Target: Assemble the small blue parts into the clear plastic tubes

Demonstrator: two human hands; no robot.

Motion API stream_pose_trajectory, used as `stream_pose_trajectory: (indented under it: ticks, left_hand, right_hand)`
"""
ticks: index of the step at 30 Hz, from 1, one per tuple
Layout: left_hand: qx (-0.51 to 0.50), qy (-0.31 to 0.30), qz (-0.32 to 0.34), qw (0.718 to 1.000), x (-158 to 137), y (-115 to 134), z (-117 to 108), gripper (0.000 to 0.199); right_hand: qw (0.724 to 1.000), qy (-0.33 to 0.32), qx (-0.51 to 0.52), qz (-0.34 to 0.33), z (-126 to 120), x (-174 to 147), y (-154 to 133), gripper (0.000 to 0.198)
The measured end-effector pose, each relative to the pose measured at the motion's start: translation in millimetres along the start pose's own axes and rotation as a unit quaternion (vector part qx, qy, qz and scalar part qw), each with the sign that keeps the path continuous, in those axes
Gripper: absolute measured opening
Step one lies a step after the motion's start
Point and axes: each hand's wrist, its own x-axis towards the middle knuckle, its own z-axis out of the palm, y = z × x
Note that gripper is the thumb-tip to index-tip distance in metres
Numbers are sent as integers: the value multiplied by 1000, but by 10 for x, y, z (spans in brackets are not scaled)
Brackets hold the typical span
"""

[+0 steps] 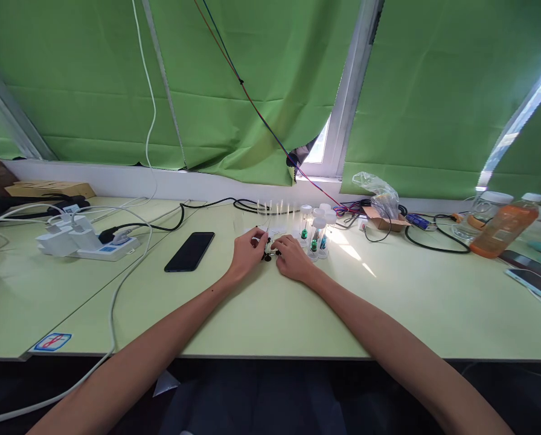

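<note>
At the middle of the table, my left hand (247, 252) has its thumb and fingers closed in a pinch. What it holds is too small to make out. My right hand (293, 258) is close beside it, fingers bent and closed at the same spot. Between the fingertips lies a small cluster of black and pale parts (267, 256). Just right of my right hand stand several clear tubes with white caps, among them a tube with green contents (314, 241). Thin, pale upright sticks (277, 208) rise behind the hands.
A black phone (189, 252) lies left of my hands. Farther left, a white power strip (112, 249) carries several plugs, and a white cable (115, 296) crosses the table edge. An orange bottle (506, 226), a plastic bag (379, 190) and black cables occupy the right and back.
</note>
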Motion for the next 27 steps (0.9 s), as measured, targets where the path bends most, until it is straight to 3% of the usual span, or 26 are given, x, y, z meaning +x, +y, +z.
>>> stream_pose_trajectory:
  ticks: [27]
  left_hand:
    - [-5,6,-3,1000,-13,11,14,22]
  right_hand:
    - [999,-26,-36,-14,19,5,29,29]
